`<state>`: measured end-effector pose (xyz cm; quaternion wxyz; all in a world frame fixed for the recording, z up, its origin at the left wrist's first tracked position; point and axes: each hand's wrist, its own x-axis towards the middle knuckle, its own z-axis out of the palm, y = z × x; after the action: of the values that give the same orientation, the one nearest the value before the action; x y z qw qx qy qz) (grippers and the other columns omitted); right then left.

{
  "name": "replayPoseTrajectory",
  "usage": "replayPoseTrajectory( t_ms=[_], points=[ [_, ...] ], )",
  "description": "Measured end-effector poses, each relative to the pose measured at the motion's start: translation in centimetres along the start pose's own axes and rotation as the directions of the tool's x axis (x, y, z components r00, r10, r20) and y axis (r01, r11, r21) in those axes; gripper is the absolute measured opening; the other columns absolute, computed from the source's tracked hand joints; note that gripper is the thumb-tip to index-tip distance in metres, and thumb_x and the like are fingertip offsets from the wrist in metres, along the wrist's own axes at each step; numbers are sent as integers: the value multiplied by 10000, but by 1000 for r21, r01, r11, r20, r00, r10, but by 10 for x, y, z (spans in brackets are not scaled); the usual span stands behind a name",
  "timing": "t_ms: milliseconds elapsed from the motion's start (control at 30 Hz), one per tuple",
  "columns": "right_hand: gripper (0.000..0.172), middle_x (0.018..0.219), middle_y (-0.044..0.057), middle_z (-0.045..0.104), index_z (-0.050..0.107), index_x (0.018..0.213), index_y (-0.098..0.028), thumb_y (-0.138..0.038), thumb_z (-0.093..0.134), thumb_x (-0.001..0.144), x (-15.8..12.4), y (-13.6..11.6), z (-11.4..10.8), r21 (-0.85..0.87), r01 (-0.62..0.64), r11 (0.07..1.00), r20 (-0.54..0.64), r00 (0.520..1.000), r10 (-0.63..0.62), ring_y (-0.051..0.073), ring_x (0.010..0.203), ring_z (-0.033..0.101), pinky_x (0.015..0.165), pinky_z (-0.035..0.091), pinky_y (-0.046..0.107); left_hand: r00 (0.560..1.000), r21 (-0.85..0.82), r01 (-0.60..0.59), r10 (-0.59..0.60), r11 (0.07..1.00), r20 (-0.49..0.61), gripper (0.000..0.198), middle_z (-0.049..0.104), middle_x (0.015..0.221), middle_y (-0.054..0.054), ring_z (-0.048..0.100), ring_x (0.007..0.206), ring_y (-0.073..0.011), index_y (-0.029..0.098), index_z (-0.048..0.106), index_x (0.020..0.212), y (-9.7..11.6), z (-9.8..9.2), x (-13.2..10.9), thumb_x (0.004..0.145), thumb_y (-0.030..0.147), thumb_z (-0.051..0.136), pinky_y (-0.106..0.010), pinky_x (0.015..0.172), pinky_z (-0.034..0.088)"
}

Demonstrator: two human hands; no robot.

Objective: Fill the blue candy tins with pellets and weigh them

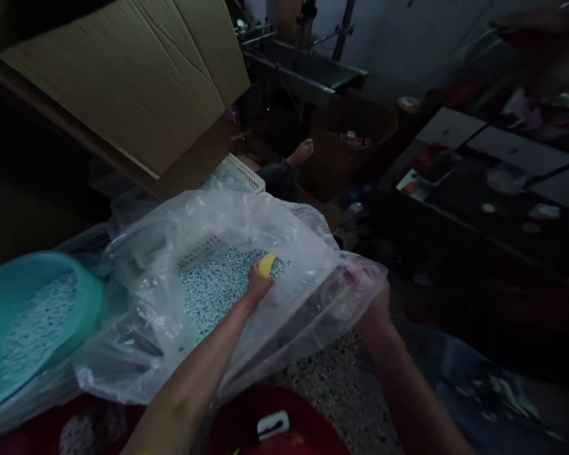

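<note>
My left hand (259,283) reaches into a large clear plastic bag (303,253) lining a crate. It is closed round a small curved yellow object (266,265), whose exact kind I cannot make out. Beneath it lie many small pale blue and white pellets (213,284). To the right, my right hand (370,300) is closed on the rim of the bag, its fingers partly covered by the plastic. On the left stands a turquoise basin (88,303) holding the same kind of pellets.
A large cardboard box (137,82) leans over the bag's far left. Behind it are a white crate (251,174) and another person's foot (302,151). A red tub (275,436) sits close in front. A conveyor (313,72) stands at the back, drawers (512,151) at right.
</note>
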<state>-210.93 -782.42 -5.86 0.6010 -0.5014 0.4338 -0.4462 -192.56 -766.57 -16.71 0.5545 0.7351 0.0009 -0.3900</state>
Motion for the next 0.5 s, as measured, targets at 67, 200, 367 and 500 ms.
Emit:
replayPoseTrajectory(
  t_ms=[67,200,367,500],
  points=[
    [173,770,42,677,602,654,-179,-267,723,567,0,-6,1,7,-63,998,-8,998,63,160,636,593,605,503,317,990,-121,125,-116,985,78,750,581,1150,-66,545,1097,-302,295,418,1284,1,-2,-3,592,128,654,-423,898,460],
    [210,831,26,677,616,661,-183,-210,747,499,1,-19,2,82,-107,991,-6,994,108,147,670,590,605,489,283,902,-338,400,-299,852,312,508,663,952,-97,637,911,-288,183,531,1155,-3,-4,3,651,238,574,-416,767,523],
    [227,977,19,662,614,628,-186,-199,763,456,0,-38,-3,49,-160,986,124,980,153,168,761,610,653,484,293,860,-408,474,-312,780,403,466,683,829,-100,667,794,-259,122,563,1077,-5,-1,5,625,235,541,-382,704,545],
    [154,958,22,655,625,665,-200,-245,716,549,-6,-69,-12,-36,48,998,-21,999,-49,183,866,603,776,472,345,888,-419,441,-318,794,333,448,680,812,-81,664,740,-241,145,559,1084,6,-44,-13,645,230,568,-371,658,552]
  ],
)
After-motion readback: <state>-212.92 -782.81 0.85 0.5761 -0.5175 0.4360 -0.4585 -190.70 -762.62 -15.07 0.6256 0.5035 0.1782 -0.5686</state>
